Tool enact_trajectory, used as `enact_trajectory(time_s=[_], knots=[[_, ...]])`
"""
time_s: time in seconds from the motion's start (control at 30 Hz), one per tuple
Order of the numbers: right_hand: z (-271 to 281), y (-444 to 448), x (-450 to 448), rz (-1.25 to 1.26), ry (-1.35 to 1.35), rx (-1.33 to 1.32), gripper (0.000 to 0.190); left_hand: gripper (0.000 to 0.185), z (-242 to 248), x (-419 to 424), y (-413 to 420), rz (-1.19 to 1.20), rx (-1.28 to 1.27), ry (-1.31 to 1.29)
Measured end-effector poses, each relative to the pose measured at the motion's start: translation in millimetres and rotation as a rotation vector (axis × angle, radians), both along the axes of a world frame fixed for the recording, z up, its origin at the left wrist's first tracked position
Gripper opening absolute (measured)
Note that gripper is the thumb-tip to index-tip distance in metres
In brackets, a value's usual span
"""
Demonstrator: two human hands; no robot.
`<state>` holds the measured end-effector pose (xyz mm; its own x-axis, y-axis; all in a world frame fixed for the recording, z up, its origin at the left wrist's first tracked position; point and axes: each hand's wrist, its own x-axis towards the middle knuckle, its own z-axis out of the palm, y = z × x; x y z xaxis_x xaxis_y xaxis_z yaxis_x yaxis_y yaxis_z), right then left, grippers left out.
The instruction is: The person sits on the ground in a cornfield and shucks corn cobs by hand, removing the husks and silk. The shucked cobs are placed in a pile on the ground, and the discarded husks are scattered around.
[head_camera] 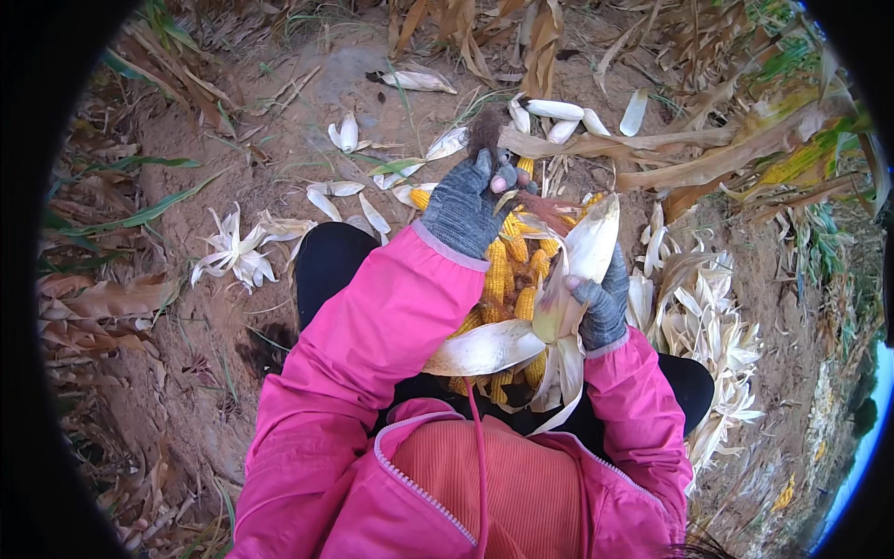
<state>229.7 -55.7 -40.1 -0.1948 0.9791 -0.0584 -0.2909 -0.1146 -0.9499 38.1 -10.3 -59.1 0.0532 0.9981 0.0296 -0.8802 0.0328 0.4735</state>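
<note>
My left hand (457,206), in a grey knit glove with bare fingertips, is closed on a dark brown tuft of corn silk (485,129). My right hand (602,307), gloved the same way, grips a partly husked ear of corn (590,237) near its base. Pale husk leaves (489,347) fold down from that ear, and reddish silk (548,212) trails from it toward my left hand. Between my legs lies a pile of bare yellow corn cobs (496,272), partly hidden by my hands and the husks.
Stripped husks (712,342) are heaped at my right. Several ears still in husk (555,110) lie on the soil ahead, with another ear (419,81) farther off. Dry corn stalks and leaves (698,168) reach in from the right. A loose husk (237,251) rests at left.
</note>
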Motion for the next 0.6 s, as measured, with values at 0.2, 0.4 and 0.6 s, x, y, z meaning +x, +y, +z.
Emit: enact_trajectory(time_s=[0.2,0.4,0.6], knots=[[2.2,7.8,2.6,-0.083,-0.069,0.043,0.066,0.018,-0.9,-4.4,0.3,-0.005,-0.009,-0.047],[-19.9,33.7,24.3,-0.254,-0.373,0.145,0.049,0.028,30.0,-0.3,-10.8,0.178,0.056,0.347],[-34.7,55.6,79.5,-0.56,-0.211,-0.05,0.03,0.021,39.8,-61.1,-1.8,0.229,0.329,0.288]])
